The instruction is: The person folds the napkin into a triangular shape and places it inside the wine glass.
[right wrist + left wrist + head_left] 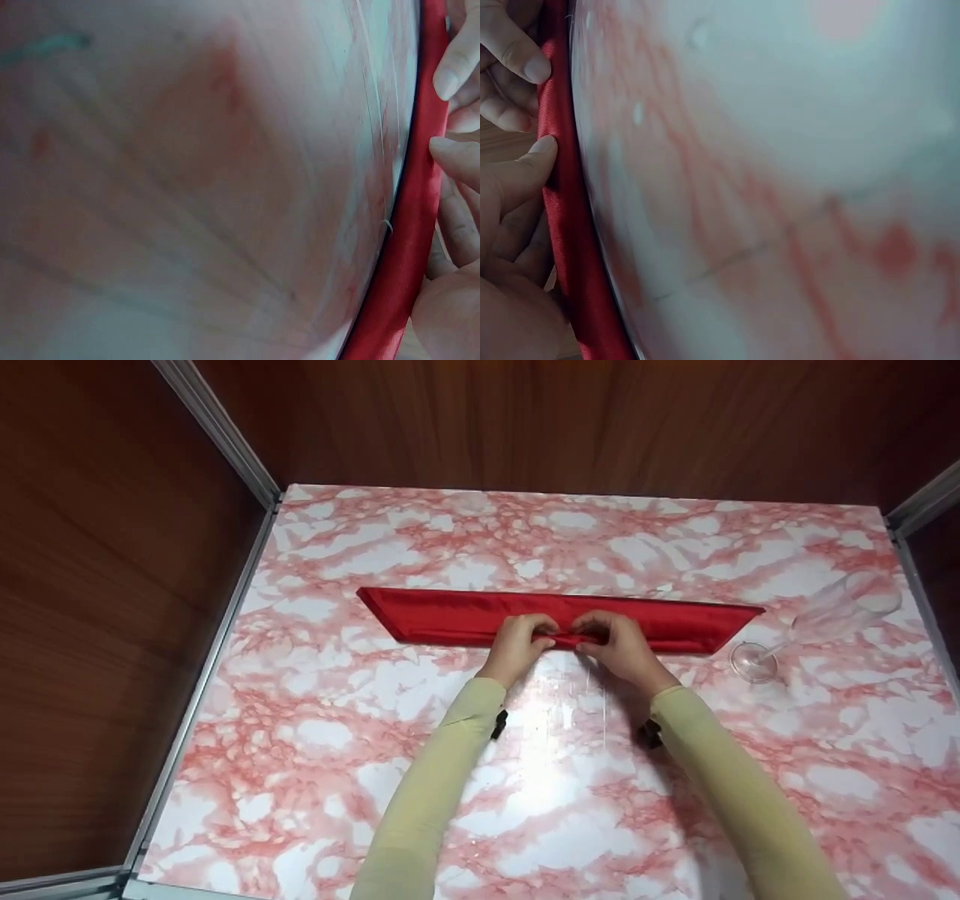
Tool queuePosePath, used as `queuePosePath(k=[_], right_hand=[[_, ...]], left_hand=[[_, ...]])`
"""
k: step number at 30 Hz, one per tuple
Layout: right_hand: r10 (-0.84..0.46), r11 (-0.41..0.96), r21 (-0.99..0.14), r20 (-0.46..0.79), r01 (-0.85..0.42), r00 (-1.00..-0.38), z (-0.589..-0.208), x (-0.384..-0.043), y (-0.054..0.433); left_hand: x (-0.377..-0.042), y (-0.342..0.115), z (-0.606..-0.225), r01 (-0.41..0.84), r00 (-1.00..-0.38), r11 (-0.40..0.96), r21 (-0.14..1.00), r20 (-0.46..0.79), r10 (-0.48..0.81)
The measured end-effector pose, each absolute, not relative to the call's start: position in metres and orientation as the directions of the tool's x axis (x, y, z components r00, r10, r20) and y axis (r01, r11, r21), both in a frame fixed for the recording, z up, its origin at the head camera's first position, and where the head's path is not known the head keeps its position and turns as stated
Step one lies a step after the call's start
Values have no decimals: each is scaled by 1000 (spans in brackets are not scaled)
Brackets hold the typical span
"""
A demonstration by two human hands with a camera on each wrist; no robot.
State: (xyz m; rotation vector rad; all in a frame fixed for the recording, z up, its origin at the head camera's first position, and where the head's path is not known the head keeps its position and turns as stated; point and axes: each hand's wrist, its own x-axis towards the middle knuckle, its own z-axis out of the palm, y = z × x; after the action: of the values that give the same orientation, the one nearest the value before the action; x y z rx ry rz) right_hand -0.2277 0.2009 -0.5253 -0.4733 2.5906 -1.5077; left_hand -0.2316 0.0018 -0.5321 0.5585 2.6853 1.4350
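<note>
A shiny red cloth [450,613], folded into a long flat strip with slanted ends, lies across the table. Near the middle of its near edge, my left hand [517,645] pinches the fabric between thumb and fingers. Just to the right, my right hand [624,651] pinches the same edge, a small gap separating the two hands. In the left wrist view the thumb presses on a narrow rolled band of the red cloth [577,247]. The right wrist view shows both thumbs on this band, with the fingers partly hidden behind it.
A clear stemmed glass [754,662] stands right of the cloth, close to its right end. The red-and-white marbled table [315,735] is bordered by brown wood panels [525,427] at the back and sides, with metal rails [217,637].
</note>
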Motion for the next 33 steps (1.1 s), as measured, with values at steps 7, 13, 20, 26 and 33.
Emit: queuePosePath(k=[7,13,20,26,33], right_hand=[[-353,443,-856,107,-267,-930,-522,-225,196],[-344,455,-855,89,-249,-935,-525,-227,197],[-334,464,-853,79,-237,-939,-527,-230,199],[-311,464,-866,39,-187,-950,-527,-233,199],[-308,427,-892,9,-147,-951,-517,-228,195]], left_hand=[[-235,1,-533,283,-928,479,831,111,355],[-235,1,-533,293,-926,504,812,110,361],[-233,2,-532,318,-918,507,801,126,377],[-233,0,-531,327,-910,456,827,145,389],[-235,-2,-532,309,-912,443,842,131,388]])
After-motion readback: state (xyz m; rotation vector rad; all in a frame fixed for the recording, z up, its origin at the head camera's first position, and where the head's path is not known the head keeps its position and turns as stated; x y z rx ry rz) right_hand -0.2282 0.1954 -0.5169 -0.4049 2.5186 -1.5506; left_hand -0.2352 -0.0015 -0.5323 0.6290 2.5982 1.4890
